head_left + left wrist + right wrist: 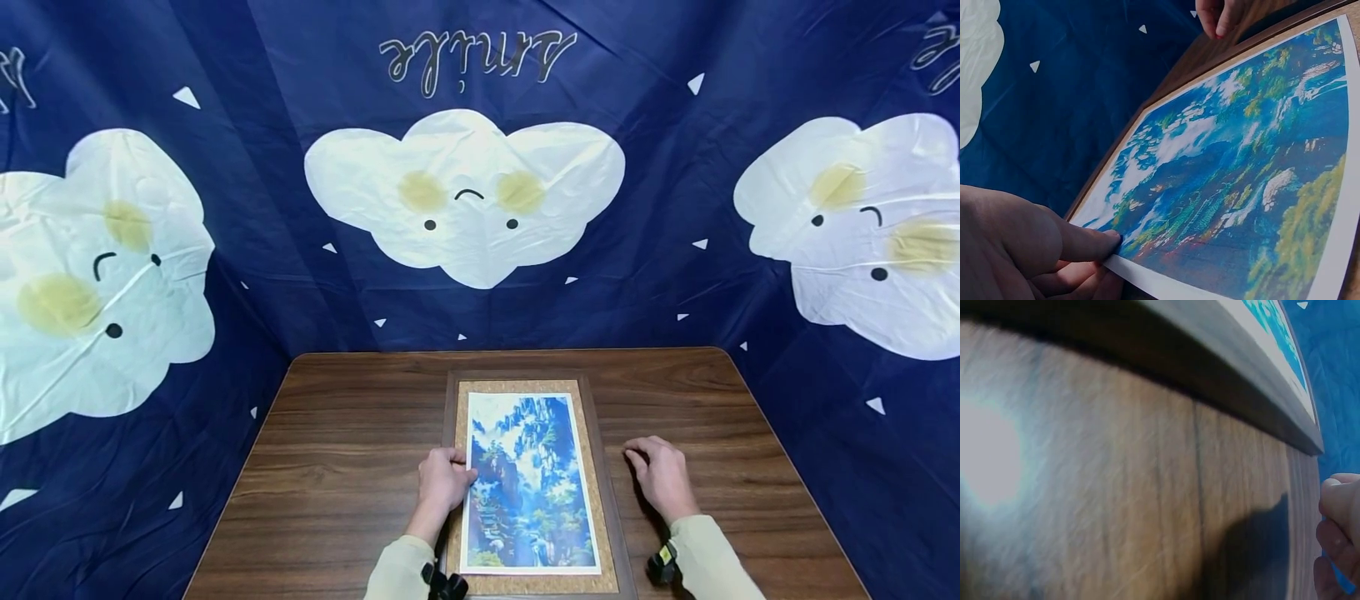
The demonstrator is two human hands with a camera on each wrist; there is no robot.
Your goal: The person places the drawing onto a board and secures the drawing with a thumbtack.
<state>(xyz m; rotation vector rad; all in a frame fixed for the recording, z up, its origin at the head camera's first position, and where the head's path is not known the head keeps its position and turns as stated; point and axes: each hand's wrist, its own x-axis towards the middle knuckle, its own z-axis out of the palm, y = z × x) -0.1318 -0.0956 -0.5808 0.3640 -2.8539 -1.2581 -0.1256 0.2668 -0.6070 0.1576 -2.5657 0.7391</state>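
A printed landscape picture (528,483) with a white border, blue mountains and waterfalls lies over a cork board (517,387) in a brown frame. At its left edge my left hand (442,477) pinches the paper, thumb on the printed face. Close up in the left wrist view, the thumb (1094,242) lies over the paper's corner region, other fingers below it. Right of the board, my right hand (663,475) is close over the table with its fingers curled and thumb against the index finger. A tiny red spot shows at its fingertips (1218,32); I cannot tell what it is.
The brown wood-grain table (352,417) extends on both sides of the board. Dark blue cloth (247,250) with white clouds surrounds it at the back and sides. The board's raised frame (1260,394) stands above the tabletop. Black wrist cameras (660,567) sit at both cuffs.
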